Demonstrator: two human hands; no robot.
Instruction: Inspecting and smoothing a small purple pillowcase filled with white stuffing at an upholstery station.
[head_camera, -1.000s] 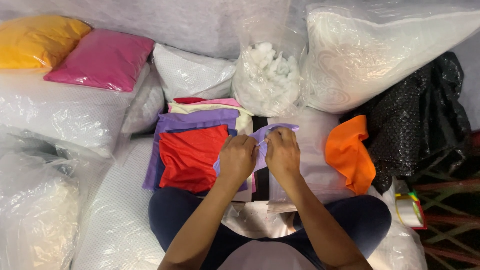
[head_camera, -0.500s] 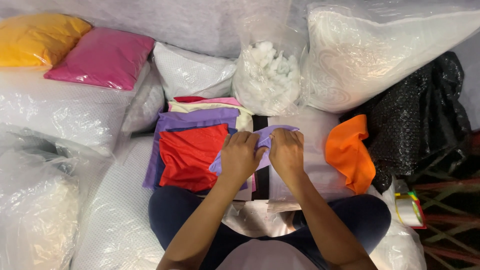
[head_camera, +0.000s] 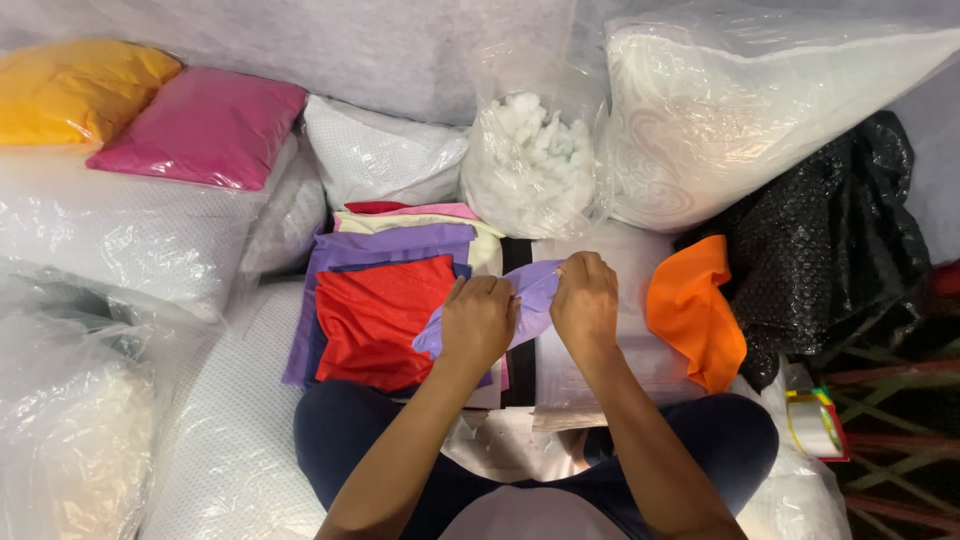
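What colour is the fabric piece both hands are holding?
Light purple; the fabric piece shows between the left hand and right hand, head view.

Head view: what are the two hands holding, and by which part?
Both hold one lavender fabric piece: left hand grips its lower left end, right hand pinches its upper right edge.

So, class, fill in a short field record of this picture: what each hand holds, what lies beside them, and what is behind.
left hand: grips the lilac fabric piece
right hand: pinches the same piece at its upper edge
beside left: red cloth atop a stack of coloured cloths
beside right: orange cloth
behind: clear bag of white stuffing
far left: pink cushion, yellow cushion
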